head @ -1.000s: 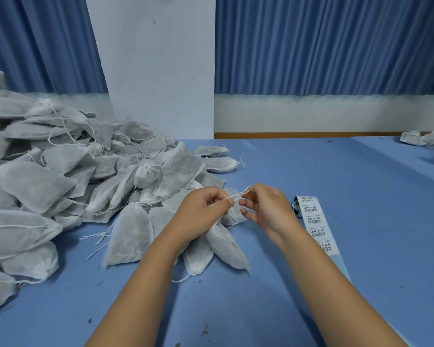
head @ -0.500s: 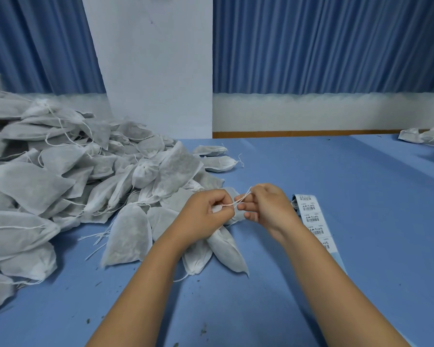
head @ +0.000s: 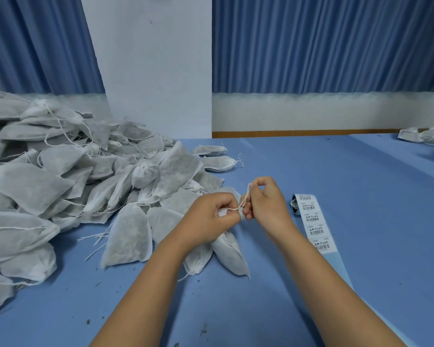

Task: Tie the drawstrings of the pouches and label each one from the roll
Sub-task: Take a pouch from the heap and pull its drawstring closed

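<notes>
My left hand (head: 211,215) grips the gathered neck of a white fabric pouch (head: 232,251) that lies on the blue table (head: 311,171). The pouch's thin white drawstring (head: 243,200) runs from that neck up into my right hand (head: 266,200), which pinches it just beside the left hand. A strip of barcode labels (head: 316,226) from a small roll (head: 294,204) lies unrolled on the table right of my right hand.
A big heap of white filled pouches (head: 60,184) with loose strings covers the left of the table. Several more pouches (head: 125,236) lie under and beside my hands. A few labelled pouches (head: 426,135) sit at the far right edge. Dark crumbs dot the near table.
My right hand has lifted the drawstring upward and closer to my left hand, which has curled tighter round the pouch neck.
</notes>
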Available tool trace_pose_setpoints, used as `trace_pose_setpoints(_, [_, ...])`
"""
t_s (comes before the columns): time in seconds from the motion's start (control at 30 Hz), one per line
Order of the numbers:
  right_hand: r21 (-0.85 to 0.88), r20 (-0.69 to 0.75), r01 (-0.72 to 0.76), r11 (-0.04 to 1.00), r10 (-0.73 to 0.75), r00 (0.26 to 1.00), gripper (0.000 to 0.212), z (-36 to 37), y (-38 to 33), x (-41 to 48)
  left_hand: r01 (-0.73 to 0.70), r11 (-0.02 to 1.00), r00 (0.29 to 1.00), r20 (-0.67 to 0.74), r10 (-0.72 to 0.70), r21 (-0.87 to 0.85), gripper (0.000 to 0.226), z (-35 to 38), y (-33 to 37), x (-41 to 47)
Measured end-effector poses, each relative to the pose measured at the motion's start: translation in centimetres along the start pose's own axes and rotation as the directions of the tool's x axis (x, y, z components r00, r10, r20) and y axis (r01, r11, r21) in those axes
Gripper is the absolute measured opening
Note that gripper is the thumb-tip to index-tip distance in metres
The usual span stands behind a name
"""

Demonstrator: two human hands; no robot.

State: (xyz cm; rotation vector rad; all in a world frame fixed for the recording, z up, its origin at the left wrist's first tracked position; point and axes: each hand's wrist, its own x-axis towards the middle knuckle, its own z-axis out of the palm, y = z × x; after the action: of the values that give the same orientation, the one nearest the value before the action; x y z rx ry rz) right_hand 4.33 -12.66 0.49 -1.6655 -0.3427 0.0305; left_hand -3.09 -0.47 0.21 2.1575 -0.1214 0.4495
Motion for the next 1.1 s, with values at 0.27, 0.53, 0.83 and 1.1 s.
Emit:
trace_pose_setpoints(0.27, [0.155,0.002,-0.011,0.988,0.011,1.0,0.014,-0.4,-0.1,0.5,0.018,1.0,1.0,-0.002,-0.018,-0.026,0.012,-0.2,-0.2,0.1])
trace_pose_setpoints(0.53, [0.277,-0.03,0.021,0.961,-0.013,0.999,0.011,-1.4,-0.6,1.0,0.411,0.772,0.908,0.296,-0.297,-0.484,0.048,-1.8,-1.5,0.3])
trace_pose_setpoints(0.83, [0.285,0.045,0.237,0.929,-0.26,0.965,0.011,-2.1,-2.1,0.1,0.344,0.865,0.916,-0.07,-0.394,-0.365,0.026,-2.0,-2.3,0.6])
trace_pose_setpoints(1.1, [-0.154,0.394,0.477,0.865,-0.389,0.833,0.013,0.2,-0.3,-1.3,0.247,0.808,0.8,-0.357,-0.482,-0.535,0.031,-1.0,-2.2,1.0])
